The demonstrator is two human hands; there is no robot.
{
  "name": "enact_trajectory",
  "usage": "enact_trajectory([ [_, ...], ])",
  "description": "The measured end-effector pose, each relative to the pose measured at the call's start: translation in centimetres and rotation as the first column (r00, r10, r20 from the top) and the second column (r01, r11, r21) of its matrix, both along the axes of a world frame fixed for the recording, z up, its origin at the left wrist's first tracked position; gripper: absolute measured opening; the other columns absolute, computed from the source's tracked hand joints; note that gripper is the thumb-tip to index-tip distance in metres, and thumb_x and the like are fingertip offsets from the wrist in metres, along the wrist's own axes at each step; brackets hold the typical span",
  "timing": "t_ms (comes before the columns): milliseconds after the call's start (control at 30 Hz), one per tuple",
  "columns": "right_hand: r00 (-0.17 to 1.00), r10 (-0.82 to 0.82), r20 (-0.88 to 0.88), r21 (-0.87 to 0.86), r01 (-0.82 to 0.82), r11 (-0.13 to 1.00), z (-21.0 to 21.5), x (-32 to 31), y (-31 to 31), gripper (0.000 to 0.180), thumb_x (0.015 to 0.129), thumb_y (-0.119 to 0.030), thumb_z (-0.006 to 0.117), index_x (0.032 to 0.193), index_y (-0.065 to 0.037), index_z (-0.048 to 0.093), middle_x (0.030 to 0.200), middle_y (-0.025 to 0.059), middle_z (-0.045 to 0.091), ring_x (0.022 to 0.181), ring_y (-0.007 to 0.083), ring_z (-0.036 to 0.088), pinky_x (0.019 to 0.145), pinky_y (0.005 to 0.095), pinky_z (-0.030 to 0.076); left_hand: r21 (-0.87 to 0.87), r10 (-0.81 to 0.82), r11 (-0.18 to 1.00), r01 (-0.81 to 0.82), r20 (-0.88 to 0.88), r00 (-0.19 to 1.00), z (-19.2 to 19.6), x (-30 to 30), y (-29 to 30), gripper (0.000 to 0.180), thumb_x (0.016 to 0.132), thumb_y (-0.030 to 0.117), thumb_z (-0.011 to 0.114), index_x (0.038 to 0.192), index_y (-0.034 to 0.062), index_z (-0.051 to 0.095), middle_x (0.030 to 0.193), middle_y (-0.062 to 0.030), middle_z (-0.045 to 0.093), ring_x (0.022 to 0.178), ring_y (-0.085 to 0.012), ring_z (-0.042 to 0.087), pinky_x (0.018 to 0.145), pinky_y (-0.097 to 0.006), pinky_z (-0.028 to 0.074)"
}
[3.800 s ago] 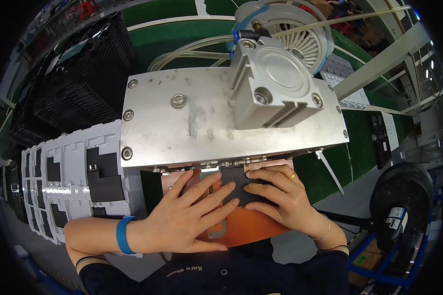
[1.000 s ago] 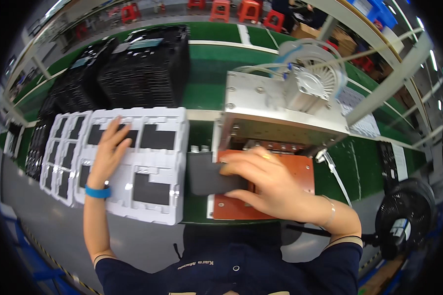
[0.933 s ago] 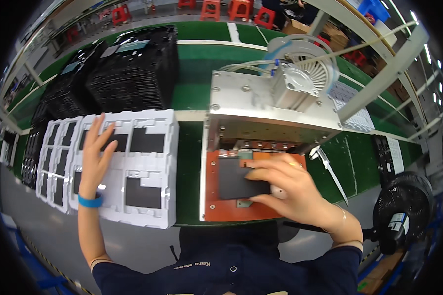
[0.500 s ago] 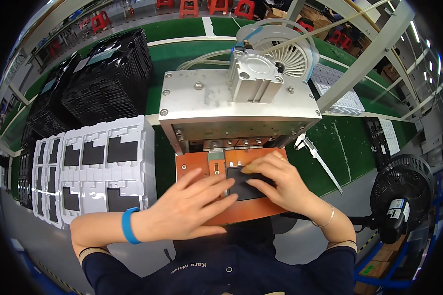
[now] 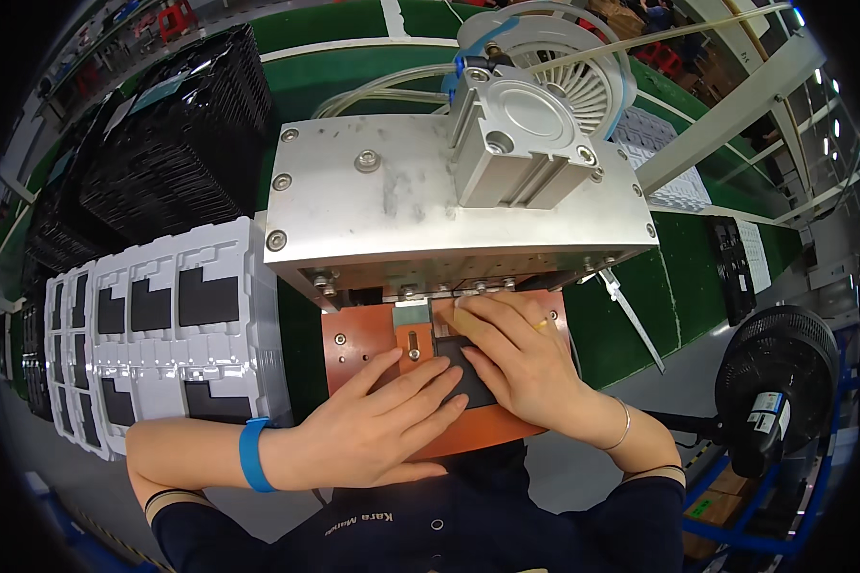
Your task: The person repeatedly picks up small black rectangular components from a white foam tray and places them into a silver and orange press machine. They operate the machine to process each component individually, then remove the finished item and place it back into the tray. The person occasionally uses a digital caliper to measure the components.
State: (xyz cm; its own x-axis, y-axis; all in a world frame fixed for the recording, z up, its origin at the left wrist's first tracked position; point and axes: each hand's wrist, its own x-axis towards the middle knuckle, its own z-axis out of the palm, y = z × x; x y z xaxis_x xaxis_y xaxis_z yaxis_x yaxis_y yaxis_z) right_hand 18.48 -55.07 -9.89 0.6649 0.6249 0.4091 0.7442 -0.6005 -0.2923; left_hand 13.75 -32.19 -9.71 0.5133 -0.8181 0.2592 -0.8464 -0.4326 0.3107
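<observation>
A flat black sheet [image 5: 462, 369] lies in the orange base plate [image 5: 492, 423] of a metal press [image 5: 392, 215]. My left hand [image 5: 373, 420] is open, its fingers spread, with the fingertips resting at the sheet's left edge. Over the sheet's right side is my right hand [image 5: 535, 368]. Its thumb touches the black surface, while its fingers reach together to the far end by the press opening, apart from the thumb. Both hands hide parts of the sheet. A small orange slotted block [image 5: 413, 350] sits left of it.
White trays [image 5: 177, 358] with black pieces in their pockets stand at left. Behind them rise stacked black trays [image 5: 177, 134]. A caliper [image 5: 634, 317] lies right of the press. A black fan [image 5: 774, 382] is at far right, a white fan [image 5: 588, 72] behind the press.
The view has come closer to the press. My right fingers have straightened and slid toward the far end of the sheet. My left hand stays at its left edge.
</observation>
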Motion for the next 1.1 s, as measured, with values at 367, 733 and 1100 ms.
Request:
enact_trajectory([
  [367, 1.000, -0.008, -0.029, 0.067, 0.010, 0.998, 0.1, 0.1, -0.6, 0.032, 0.077, -0.008, 0.072, 0.109, -0.009, 0.068, 0.123, 0.0066, 0.057, 0.109, 0.0267, 0.053, 0.087, 0.0382, 0.046, 0.012, 0.001, 1.000, -0.001, -0.002, 1.000, 0.0, 0.3, 0.1, 0.065, 0.086, 0.052, 0.064, 0.129, 0.0039, 0.056, 0.136, -0.0166, 0.054, 0.131, -0.0287, 0.047, 0.109, -0.050, 0.035],
  [733, 0.977, 0.045, -0.208, 0.066, -0.032, 0.997, 0.8, -1.2, -3.5, 0.036, 0.072, -0.022, 0.081, 0.103, -0.007, 0.070, 0.118, 0.0087, 0.063, 0.106, 0.0270, 0.058, 0.088, 0.0377, 0.049, 0.059, 0.036, 0.998, -0.033, -0.058, 0.998, 0.4, 1.0, 0.6, 0.070, 0.087, 0.064, 0.058, 0.135, 0.0130, 0.057, 0.143, -0.0123, 0.050, 0.132, -0.0316, 0.046, 0.109, -0.053, 0.030],
  [1100, 0.976, 0.077, -0.203, 0.104, -0.057, 0.993, 0.5, 0.6, -3.2, 0.034, 0.073, -0.022, 0.080, 0.101, -0.007, 0.070, 0.115, 0.0078, 0.064, 0.105, 0.0264, 0.057, 0.089, 0.0376, 0.049, 0.046, 0.089, 0.995, -0.086, -0.067, 0.994, -0.2, 2.4, 0.7, 0.066, 0.087, 0.066, 0.056, 0.128, 0.0157, 0.063, 0.142, -0.0098, 0.052, 0.130, -0.0333, 0.045, 0.112, -0.054, 0.027],
])
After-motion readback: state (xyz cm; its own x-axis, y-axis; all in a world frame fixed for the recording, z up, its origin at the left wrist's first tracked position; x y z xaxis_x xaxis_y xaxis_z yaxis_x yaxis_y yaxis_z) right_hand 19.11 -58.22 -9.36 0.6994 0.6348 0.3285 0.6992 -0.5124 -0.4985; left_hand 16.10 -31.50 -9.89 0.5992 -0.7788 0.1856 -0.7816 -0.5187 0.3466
